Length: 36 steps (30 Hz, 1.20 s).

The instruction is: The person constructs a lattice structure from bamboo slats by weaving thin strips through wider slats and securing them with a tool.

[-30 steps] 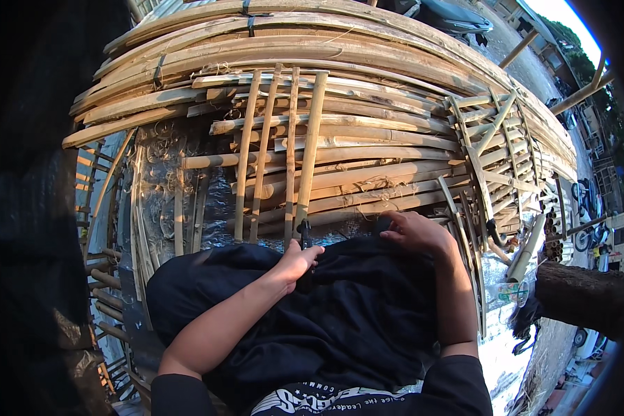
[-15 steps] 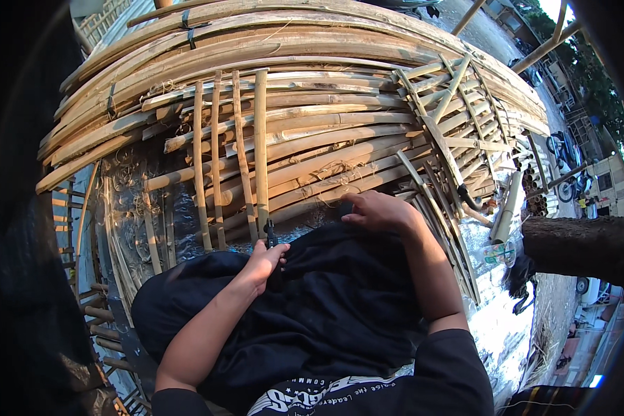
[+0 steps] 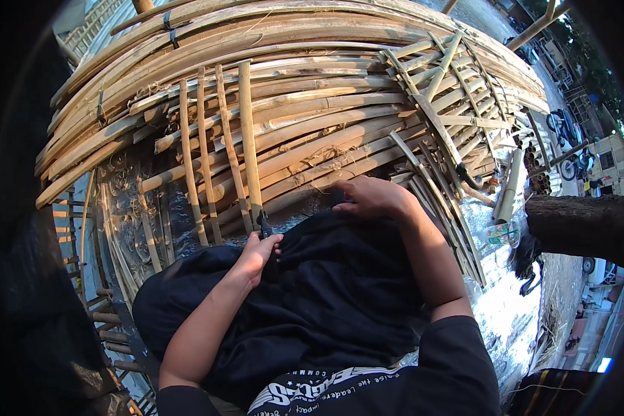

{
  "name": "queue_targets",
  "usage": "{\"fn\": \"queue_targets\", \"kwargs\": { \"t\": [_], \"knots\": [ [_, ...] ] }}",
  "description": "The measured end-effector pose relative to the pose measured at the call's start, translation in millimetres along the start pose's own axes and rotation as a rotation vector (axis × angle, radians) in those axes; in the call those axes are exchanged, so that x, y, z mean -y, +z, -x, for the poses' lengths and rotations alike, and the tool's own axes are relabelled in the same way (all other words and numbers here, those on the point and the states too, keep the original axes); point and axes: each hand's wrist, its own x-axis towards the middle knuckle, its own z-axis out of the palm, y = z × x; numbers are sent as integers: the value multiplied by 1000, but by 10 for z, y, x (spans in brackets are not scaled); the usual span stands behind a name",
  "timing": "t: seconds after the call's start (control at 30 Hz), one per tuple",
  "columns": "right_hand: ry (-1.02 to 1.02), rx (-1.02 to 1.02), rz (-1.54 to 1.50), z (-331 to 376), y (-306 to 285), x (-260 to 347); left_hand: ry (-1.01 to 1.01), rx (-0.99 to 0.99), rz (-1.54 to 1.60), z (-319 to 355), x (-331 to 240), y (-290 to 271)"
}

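Note:
My left hand (image 3: 257,255) is closed around a slim black hand tool (image 3: 265,226); its exact kind is too dark to make out. The tool's head sits at the lower end of an upright bamboo strip (image 3: 248,139). A few narrower strips (image 3: 202,152) lean beside it, to the left. Over my right knee, my right hand (image 3: 378,200) hangs with thumb and forefinger apart and nothing seen in it. Its other fingers are partly hidden. Beyond it lie split bamboo lengths (image 3: 312,163) with loose fibres on them.
Long bamboo slats (image 3: 277,31) are stacked across the back. A bamboo lattice (image 3: 457,104) leans at the right, with thin strips (image 3: 444,215) below it. Farther right are a brown post (image 3: 579,229) and a clear plastic cup (image 3: 503,234). A shiny silver sheet (image 3: 503,305) covers the ground there.
The view has shifted slightly, so the bamboo sits a little further left and up. Both hands keep nearly the same pose, and the tool stays in my left hand.

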Motion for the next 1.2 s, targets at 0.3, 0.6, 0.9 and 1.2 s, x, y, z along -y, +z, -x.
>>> {"fn": "queue_targets", "kwargs": {
  "t": [0.3,0.6,0.9,1.2],
  "knots": [
    [-5,71,34,-44,3,-24,15,-5,-19,-35,5,-14],
    [-14,23,58,-75,56,-14,14,-5,15,19,-24,16],
    [-19,-1,58,-44,67,-37,-15,49,3,-9,-15,-9],
    [326,-773,-369,1225,-274,-1147,5,25,7,54,-16,-13]
  ]
}}
